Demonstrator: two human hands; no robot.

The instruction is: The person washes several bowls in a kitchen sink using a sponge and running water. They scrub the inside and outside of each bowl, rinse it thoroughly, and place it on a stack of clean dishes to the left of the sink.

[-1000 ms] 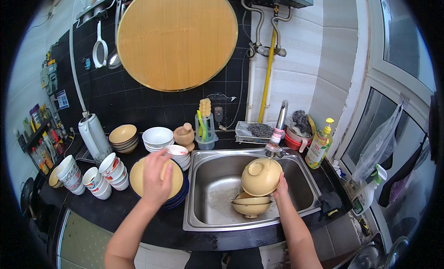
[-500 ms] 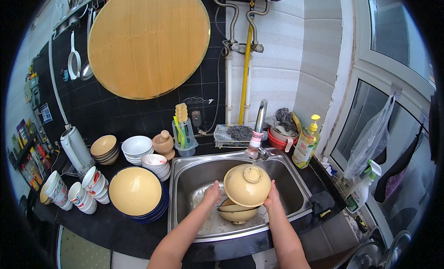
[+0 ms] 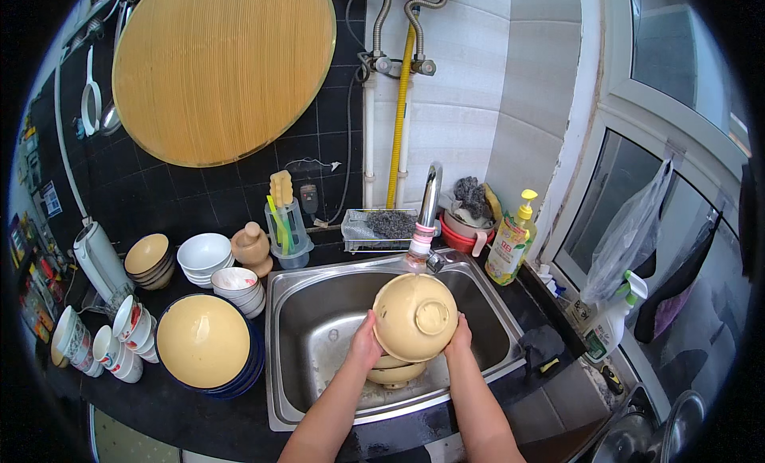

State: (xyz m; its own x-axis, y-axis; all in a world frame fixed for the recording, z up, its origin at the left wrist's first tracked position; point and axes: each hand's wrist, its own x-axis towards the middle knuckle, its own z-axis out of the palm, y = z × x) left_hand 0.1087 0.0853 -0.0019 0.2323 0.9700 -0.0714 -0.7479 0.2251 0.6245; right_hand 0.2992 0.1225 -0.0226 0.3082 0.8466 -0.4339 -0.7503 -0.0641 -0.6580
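Observation:
Over the sink, a cream-yellow bowl is held upside down, its round foot ring facing up and tilted toward me. My left hand is closed on the bowl's left rim. The opposite rim is gripped by my right hand; the fingertips of both hands are hidden by the bowl. Beneath it, similar yellow bowls sit nested in the sink, partly covered. The faucet stands just behind the held bowl.
Left of the sink are stacks of large yellow plates, white bowls, patterned cups and brown bowls. A yellow soap bottle and red basin stand behind right. A dark cloth lies at the right edge.
My left hand, free of the bowl before, now grips its left side. The bowl has turned so its foot ring faces more toward me. The whole view has shifted slightly right.

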